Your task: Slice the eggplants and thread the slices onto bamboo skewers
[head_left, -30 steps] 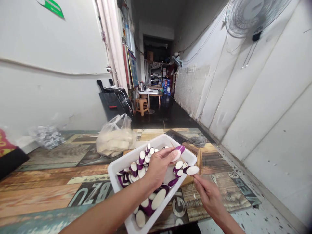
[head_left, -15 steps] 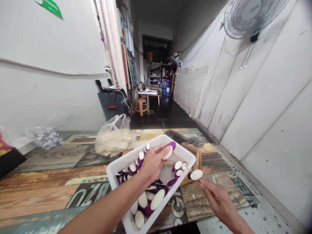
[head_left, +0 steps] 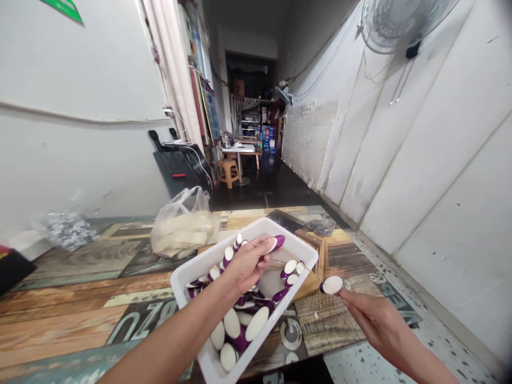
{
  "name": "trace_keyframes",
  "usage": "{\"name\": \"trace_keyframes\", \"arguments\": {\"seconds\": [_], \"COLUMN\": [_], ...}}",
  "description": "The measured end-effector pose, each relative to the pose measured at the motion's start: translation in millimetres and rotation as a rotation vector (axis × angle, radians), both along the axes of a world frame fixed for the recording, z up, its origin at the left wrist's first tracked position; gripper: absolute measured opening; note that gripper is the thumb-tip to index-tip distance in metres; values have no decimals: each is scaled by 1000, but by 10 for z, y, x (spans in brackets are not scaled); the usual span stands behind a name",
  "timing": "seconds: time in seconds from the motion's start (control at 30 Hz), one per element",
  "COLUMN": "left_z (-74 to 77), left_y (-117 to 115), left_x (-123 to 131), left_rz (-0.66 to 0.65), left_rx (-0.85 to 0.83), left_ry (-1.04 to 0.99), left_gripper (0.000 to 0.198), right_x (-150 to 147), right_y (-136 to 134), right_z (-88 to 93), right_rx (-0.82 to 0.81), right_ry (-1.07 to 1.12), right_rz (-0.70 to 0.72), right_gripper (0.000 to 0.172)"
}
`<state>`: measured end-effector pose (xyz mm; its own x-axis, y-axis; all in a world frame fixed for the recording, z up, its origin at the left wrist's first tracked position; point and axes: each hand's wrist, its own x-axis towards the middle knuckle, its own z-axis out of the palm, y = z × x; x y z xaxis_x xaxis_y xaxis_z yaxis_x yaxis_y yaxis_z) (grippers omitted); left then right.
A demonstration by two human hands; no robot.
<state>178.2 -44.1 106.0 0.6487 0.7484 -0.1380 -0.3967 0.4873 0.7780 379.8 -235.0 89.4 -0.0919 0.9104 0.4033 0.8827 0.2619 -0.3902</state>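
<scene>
A white tray (head_left: 188,273) holds several purple-skinned eggplant slices with white cut faces. My left hand (head_left: 245,265) hovers over the tray, fingers pinched on one eggplant slice (head_left: 274,244). A thin bamboo skewer (head_left: 301,264) runs from that slice to my right hand (head_left: 370,315), which grips its near end. A second eggplant slice (head_left: 332,285) sits threaded on the skewer just beyond my right fingers.
A bundle of bamboo skewers (head_left: 324,266) lies right of the tray on the patterned table (head_left: 80,298). A plastic bag (head_left: 183,224) with pale contents sits behind the tray. A wall fan (head_left: 394,24) hangs at upper right; a dark corridor lies ahead.
My right hand has pulled down and right with the skewer and its slice. My left hand shifted slightly left, and the gap between the two slices has widened.
</scene>
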Motion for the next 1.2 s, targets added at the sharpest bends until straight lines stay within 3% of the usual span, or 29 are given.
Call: {"name": "trace_keyframes", "arguments": {"seconds": [0.47,0.9,1.2], "left_z": [-33,-34,-45], "left_y": [10,10,1], "left_x": [13,30,34], "left_rz": [73,74,78], "left_rx": [-34,-51,-41], "left_ry": [39,47,51], "left_gripper": [11,9,11], "right_x": [4,-44,-67], "right_y": [0,-13,-16], "right_z": [75,86,116], "right_rx": [-99,-91,-181], "right_ry": [-103,-72,-4], "right_rz": [-26,-12,-41], "right_gripper": [26,26,27]}}
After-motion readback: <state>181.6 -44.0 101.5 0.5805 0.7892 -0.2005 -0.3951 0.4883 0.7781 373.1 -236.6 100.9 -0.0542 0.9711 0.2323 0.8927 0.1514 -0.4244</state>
